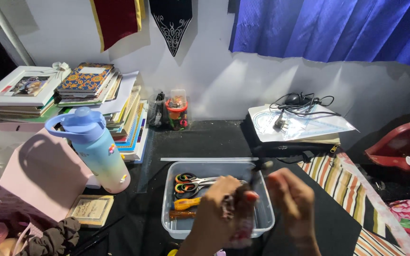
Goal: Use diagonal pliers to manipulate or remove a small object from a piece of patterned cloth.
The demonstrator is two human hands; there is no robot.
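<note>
My left hand (213, 213) and my right hand (294, 201) meet over a clear plastic tub (264, 219) on the dark desk. My left hand grips a small dark and pink object (239, 223), blurred by motion, so its kind is unclear. My right hand pinches a thin dark stick (258, 169) that points up toward the tub's far rim. Inside the tub lie two pairs of scissors (189, 184) with multicoloured handles, an orange tool (186, 203) and a brown handle (181, 214).
A blue and pink gradient water bottle (96, 149) stands left of the tub, with a pink bag (41, 178) beside it. Stacked books (119, 114) and a framed picture (22, 86) sit behind. A pen cup (177, 113), a black cable (300, 102) and a brown scrunchie (53, 238) are nearby.
</note>
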